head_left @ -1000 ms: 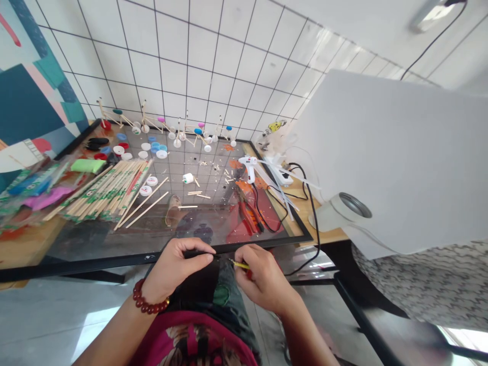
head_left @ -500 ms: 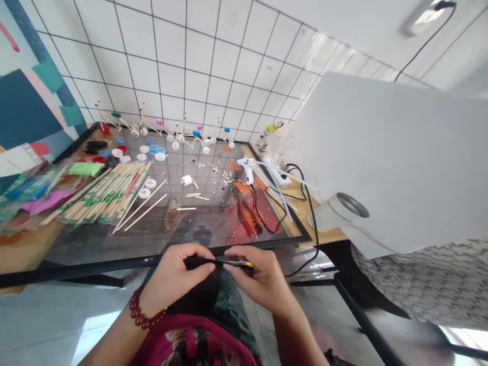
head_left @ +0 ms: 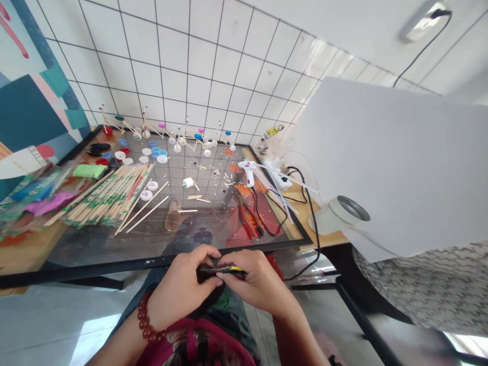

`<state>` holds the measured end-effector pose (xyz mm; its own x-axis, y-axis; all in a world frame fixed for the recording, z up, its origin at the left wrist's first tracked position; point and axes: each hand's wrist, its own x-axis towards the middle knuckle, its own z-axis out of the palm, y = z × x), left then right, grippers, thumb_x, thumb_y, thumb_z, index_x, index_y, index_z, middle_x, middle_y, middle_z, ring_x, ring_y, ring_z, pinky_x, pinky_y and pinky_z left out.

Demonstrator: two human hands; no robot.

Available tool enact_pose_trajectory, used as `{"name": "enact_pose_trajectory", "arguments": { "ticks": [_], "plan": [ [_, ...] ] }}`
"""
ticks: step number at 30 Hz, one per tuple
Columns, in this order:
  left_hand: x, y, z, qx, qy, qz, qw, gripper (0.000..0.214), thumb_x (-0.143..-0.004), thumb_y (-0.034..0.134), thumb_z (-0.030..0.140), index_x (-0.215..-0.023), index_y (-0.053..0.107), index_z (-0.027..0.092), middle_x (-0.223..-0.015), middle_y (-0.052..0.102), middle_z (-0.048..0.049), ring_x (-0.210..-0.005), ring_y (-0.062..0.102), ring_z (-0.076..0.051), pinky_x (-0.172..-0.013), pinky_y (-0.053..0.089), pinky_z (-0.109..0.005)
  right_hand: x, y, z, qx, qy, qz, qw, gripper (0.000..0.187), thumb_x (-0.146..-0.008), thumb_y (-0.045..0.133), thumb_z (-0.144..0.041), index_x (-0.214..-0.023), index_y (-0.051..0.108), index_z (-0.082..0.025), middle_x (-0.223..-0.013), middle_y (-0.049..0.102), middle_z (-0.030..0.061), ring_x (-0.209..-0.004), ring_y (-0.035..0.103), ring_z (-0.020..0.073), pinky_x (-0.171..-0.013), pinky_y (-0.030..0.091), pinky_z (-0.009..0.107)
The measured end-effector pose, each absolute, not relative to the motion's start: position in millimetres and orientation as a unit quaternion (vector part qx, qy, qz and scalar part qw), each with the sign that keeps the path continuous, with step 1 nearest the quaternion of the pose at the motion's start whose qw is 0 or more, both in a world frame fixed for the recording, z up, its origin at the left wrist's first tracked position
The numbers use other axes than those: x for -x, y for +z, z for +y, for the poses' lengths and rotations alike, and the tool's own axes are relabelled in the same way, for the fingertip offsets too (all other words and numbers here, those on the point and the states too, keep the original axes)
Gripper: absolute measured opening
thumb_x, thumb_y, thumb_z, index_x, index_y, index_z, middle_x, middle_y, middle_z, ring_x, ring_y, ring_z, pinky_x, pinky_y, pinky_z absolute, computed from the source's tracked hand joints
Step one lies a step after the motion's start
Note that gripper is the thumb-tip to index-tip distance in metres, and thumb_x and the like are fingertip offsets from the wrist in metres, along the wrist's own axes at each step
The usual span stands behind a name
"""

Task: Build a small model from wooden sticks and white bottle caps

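Note:
Just in front of the table's near edge, my left hand (head_left: 186, 277) pinches a thin black piece (head_left: 206, 270) between thumb and fingers. My right hand (head_left: 251, 279), closed too, grips a slim yellow-and-black utility knife (head_left: 234, 269), its metal blade pointing left against the black piece. The two hands nearly touch, and my fingers cover much of both items. Beyond them on the table lie short cut sticks (head_left: 195, 197), a small white bottle cap (head_left: 188, 182) with a stick by it, and orange-handled pliers (head_left: 249, 218).
A white glue gun (head_left: 248, 173) with a black cable rests at the right. Bundled wooden sticks (head_left: 110, 198) and loose bottle caps (head_left: 147, 152) lie left. Several stick-and-cap assemblies (head_left: 177, 142) stand along the back. A white cylindrical container (head_left: 339, 216) sits near the right corner.
My hands have come closer together, and the knife now overlaps the black piece more. The left hand has turned slightly. Things on the table have stayed in place.

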<state>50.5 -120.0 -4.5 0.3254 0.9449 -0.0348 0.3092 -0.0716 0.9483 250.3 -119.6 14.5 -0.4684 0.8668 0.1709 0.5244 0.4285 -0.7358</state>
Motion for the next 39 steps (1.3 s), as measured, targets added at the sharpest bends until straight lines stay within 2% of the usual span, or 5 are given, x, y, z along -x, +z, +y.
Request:
{"name": "enact_pose_trajectory", "arguments": {
  "ticks": [12,17,22,35,39],
  "plan": [
    [-49,-9,-121,-0.641,0.421,0.492,0.411,0.045,-0.072,0.082,0.018,-0.116,0.079,0.028,-0.106,0.081,-0.0050,-0.095,0.074,-0.025,-0.092,0.056,-0.035,-266,11,-117,0.465,0.396,-0.734,0.298,0.008,-0.082,0.067,-0.015,-0.075,0.072,-0.017,-0.064,0.061,-0.0044,-0.058,0.050,0.0091,-0.057,0.036,0.020],
    [-43,-1,-134,-0.555,0.616,0.484,0.280,0.015,-0.082,0.078,0.020,-0.094,0.081,0.029,-0.102,0.078,-0.0053,-0.098,0.072,-0.025,-0.090,0.056,-0.033,-260,-1,-105,0.520,0.429,-0.510,0.534,0.029,-0.079,0.081,-0.042,-0.074,0.067,-0.018,-0.055,0.045,-0.0067,-0.050,0.034,0.0077,-0.049,0.028,0.022],
    [-53,0,-146,-0.629,0.568,0.410,0.337,0.010,-0.081,0.079,0.018,-0.081,0.083,0.028,-0.078,0.078,-0.0062,-0.073,0.072,-0.023,-0.070,0.059,-0.031,-229,-6,-92,0.463,0.505,-0.284,0.671,0.051,-0.060,0.093,-0.058,-0.076,0.061,-0.021,-0.055,0.041,-0.0096,-0.046,0.028,0.0054,-0.043,0.024,0.019],
    [-29,-10,-103,-0.140,0.645,0.410,0.629,0.031,-0.055,0.099,0.027,-0.072,0.074,0.020,-0.070,0.076,0.0011,-0.070,0.075,-0.020,-0.076,0.065,-0.031,-206,-26,-104,0.462,0.640,-0.281,0.546,0.050,-0.058,0.096,-0.049,-0.075,0.061,-0.019,-0.046,0.036,-0.0147,-0.040,0.022,0.0011,-0.046,0.035,0.019],
    [-17,-14,-97,-0.031,0.654,0.365,0.662,0.031,-0.070,0.092,0.041,-0.093,0.080,0.022,-0.089,0.083,-0.0035,-0.083,0.078,-0.022,-0.085,0.065,-0.035,-201,-30,-107,0.449,0.654,-0.253,0.554,0.050,-0.059,0.097,-0.051,-0.076,0.061,-0.019,-0.043,0.035,-0.0158,-0.039,0.023,0.0009,-0.051,0.041,0.020]
  ]
}}
